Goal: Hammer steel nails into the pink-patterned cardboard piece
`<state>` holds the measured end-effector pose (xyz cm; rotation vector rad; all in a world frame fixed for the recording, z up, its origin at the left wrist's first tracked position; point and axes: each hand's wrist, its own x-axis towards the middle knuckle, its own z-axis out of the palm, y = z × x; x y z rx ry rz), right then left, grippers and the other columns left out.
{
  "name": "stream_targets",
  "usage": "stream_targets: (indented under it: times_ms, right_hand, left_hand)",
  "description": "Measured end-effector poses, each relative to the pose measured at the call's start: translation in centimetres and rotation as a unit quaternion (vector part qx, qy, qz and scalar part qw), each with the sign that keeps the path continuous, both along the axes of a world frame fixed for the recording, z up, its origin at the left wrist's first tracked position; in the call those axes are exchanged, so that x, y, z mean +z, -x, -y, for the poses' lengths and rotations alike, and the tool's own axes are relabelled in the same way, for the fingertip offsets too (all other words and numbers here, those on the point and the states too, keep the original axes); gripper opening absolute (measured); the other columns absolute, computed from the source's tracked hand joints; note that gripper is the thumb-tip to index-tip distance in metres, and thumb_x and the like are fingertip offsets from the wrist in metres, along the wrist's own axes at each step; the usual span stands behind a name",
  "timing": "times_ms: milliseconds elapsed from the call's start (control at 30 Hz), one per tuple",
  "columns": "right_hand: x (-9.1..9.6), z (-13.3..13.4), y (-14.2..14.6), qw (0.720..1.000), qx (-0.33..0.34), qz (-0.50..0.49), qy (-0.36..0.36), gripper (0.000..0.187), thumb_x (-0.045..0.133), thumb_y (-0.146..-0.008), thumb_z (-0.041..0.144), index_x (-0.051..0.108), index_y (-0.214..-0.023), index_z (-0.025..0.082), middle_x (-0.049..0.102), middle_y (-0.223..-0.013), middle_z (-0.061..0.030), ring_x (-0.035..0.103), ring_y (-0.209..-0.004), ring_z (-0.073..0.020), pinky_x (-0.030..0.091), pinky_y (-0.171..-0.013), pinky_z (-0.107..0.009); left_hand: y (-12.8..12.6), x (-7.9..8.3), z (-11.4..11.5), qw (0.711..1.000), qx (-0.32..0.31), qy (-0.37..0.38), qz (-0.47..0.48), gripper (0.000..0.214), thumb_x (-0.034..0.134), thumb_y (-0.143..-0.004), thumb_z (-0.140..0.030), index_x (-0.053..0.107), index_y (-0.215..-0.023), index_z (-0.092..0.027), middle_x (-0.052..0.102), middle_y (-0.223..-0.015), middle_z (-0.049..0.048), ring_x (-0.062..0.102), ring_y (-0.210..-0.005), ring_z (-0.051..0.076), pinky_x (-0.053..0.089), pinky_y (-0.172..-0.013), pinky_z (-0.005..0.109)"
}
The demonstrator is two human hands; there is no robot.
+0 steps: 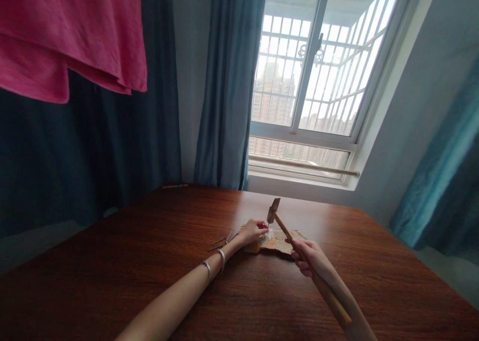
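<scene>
Daylight came through a barred window (310,82) between blue-green curtains (224,82), with a pink cloth (75,32) hanging at the upper left. Below it stretched a dark red-brown table (149,261) with a smooth, glossy wood-grain top.

Near the far middle of the table lay a small perforated wooden board (276,240), pale, flat and wavy-edged, its face dotted with rows of tiny holes. The left hand (254,230) rested on the board's left end, fingers pinched closed at its top edge. Whether they held anything between them was too small to tell. Two silver bangles (213,264) circled that wrist. Just left of the hand, a few thin dark metal nails (221,242) lay loose on the table.

The right hand (309,260) was wrapped tightly around a hammer (283,226), gripping the long, round wooden handle about midway. The butt end ran back along the forearm. The small metal head stood raised just above the left fingertips, apart from the board.

The hammer looked light and stiff, with most of its weight in the head. A hold nearer the head would probably give finer control. The board seemed thin and light enough to slide on the slick surface, so pressing down on a bare end, clear of the holes, looked like the sound place to steady it.
</scene>
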<state>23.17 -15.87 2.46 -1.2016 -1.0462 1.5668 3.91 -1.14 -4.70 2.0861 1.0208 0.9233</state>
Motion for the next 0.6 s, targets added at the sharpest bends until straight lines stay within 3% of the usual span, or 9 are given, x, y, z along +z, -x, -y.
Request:
stream_targets:
  times_ms: [600]
  right_hand:
    - [0.19, 0.24, 0.30, 1.000, 0.020, -0.007, -0.007, 0.050, 0.063, -0.068, 0.050, 0.055, -0.103, 0.015, 0.046, -0.055, 0.0055, 0.031, -0.031, -0.0012, 0.019, -0.026, -0.013]
  left_hand:
    - [-0.21, 0.54, 0.42, 1.000, 0.007, 0.001, -0.013, 0.022, 0.057, -0.070, -0.029, 0.067, -0.078, -0.011, 0.067, -0.073, 0.0033, 0.058, -0.068, 0.014, 0.039, -0.061, 0.020]
